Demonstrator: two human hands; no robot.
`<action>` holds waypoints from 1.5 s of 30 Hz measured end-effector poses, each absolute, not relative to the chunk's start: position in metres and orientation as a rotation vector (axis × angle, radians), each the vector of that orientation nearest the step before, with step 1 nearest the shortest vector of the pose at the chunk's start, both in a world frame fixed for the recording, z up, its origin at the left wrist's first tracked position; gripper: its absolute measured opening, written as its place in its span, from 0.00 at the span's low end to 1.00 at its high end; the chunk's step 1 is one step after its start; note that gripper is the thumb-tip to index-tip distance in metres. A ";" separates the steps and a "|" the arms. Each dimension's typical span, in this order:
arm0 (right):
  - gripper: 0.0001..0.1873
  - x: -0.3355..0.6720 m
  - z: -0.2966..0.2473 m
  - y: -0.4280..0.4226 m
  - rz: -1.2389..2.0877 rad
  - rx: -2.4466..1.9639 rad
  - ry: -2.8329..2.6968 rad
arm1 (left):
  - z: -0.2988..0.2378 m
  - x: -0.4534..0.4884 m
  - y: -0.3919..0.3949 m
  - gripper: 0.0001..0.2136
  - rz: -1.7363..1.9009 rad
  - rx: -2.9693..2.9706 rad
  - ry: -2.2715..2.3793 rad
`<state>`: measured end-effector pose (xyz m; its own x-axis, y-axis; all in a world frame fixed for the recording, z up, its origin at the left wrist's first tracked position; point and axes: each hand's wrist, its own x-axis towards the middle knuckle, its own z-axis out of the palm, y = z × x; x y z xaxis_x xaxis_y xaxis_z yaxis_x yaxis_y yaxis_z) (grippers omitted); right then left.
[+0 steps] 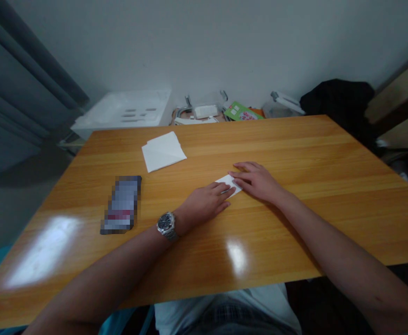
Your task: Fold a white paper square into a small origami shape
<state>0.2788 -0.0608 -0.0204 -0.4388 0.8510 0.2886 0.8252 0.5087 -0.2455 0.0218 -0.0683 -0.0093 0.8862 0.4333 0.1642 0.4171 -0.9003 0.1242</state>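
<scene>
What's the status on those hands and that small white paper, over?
Left hand and right hand flat, both pressing folded paper on table. Paper stack, phone apart at left. Nothing in the way.

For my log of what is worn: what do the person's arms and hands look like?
Both forearms are bare, no sleeves in view. The left hand and right hand are ungloved. A silver metal wristwatch with a round dark dial sits on the left wrist; the right wrist is bare.
</scene>
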 end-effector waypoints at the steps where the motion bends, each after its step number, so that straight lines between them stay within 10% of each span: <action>1: 0.19 0.278 -0.021 -0.060 0.096 -1.388 -2.365 | -0.010 0.021 -0.068 0.22 0.293 2.959 0.668; 45: 0.17 0.271 -0.027 -0.058 0.153 -1.406 -2.229 | -0.007 0.013 -0.067 0.20 0.326 2.852 0.671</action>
<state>0.2714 -0.0580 -0.0266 -0.3444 0.8719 0.3481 0.8160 0.4614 -0.3482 0.0129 -0.0673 -0.0073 0.8731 0.4575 0.1684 0.4150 -0.8787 0.2360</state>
